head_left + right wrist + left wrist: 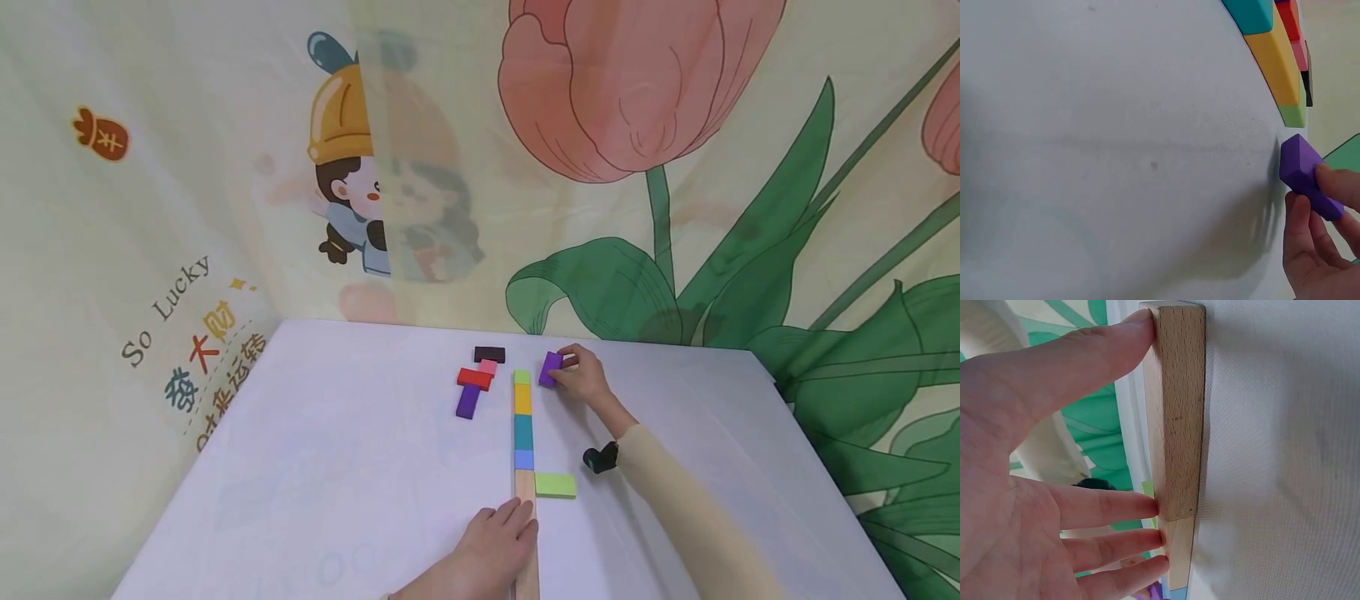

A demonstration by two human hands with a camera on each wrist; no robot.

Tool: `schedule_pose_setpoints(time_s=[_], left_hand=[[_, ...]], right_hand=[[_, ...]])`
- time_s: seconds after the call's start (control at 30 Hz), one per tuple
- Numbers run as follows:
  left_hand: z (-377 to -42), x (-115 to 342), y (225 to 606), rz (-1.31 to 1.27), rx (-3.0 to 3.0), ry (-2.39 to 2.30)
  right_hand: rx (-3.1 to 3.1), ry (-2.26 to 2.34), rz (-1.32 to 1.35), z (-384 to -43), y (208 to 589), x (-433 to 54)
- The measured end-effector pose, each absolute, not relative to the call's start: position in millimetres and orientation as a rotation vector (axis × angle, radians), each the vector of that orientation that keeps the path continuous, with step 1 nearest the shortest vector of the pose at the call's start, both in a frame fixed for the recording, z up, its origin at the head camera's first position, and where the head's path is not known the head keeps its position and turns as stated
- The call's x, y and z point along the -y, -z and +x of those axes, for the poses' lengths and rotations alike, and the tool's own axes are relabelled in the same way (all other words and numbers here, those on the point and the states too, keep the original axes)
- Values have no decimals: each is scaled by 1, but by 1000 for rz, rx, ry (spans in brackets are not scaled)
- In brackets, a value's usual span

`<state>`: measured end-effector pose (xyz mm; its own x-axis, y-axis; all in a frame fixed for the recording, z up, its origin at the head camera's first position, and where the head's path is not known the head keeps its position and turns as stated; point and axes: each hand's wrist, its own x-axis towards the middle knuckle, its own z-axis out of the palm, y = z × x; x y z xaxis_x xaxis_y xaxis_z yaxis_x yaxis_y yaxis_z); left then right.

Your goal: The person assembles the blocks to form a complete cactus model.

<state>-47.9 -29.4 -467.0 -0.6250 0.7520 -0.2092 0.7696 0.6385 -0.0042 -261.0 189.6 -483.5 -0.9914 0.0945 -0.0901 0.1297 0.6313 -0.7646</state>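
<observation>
A straight row of blocks runs away from me: plain wooden blocks [1179, 412] nearest, then a blue block [523, 460], a teal block [523, 432], a yellow block [522, 399] and a small green block [522, 377] at the far end. My left hand [497, 537] rests on the wooden part, its straight fingers and thumb tip touching the wood in the left wrist view. Beyond and right of the row's far end, my right hand [583, 377] pinches a purple block [1307, 169] between thumb and fingers. Whether that block touches the table cannot be told.
Left of the row's far end lie a black block [490, 355], a pink block [488, 367], a red block [474, 379] and a dark purple block [467, 402]. A lime green block [556, 486] sticks out to the right beside the row. A printed curtain [450, 308] hangs behind the white table [337, 467].
</observation>
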Motion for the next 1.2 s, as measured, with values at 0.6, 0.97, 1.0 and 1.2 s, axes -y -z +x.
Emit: schedule_pose_setpoints(time_s=[0.6,0.97,1.0,1.2], left_hand=[[-48,30,466,1258,-2663,141],[-48,31,466,1269,-2664,127],[-48,31,467,1274,-2669,128],[-47,32,468,1295,-2699,140]], right_hand=[[-2663,1220,-164,-191,479,-207],[-2619,1214,-163,-169,486,-217],[-2611,1217,-162,-168,486,-217],[-2613,1184,-250,-162,487,-222]])
